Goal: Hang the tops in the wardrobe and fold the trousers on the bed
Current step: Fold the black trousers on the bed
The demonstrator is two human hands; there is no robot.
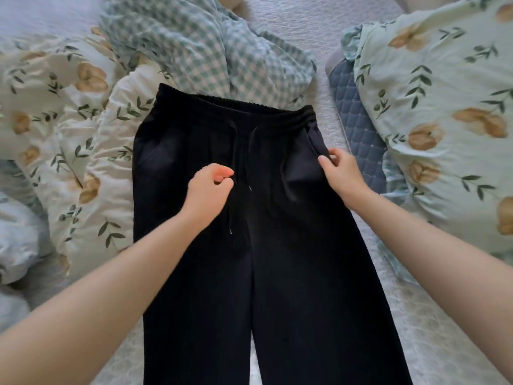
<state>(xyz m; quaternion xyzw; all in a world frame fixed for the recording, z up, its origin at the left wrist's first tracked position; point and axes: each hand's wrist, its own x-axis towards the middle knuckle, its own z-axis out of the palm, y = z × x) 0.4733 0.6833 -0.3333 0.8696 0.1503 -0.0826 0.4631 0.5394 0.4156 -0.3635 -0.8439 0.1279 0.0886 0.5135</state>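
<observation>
Fingers [323, 162] of the right hand [342, 176] are pinching the outer edge of the black trousers [277, 259] just below the pocket opening, thumb and forefinger closing on a small fold of cloth. Over on the left hand [208, 187] the fingers are curling inward, thumb meeting forefinger right beside the drawstring [251, 162]; whether they are nipping the cord or holding nothing, I cannot tell.

The trousers are lying flat and front-up on the bed [291, 37], with the waistband [236, 107] at the far end and both legs running back toward the person and out of the bottom of the view. No fold is showing in them, so the folding looks to be only at the squaring-up stage, with all of the actual folding left to do. A checked cloth [194, 51] is sitting heaped just beyond the waistband; it may be a top waiting for the wardrobe or only bedding, and the wardrobe itself is not showing, so the hanging part cannot be judged.

Both bare forearms are reaching forward from the lower corners and angling inward, the left hand hovering over the middle of the trousers below the waistband, the right one resting at the right hip edge
</observation>
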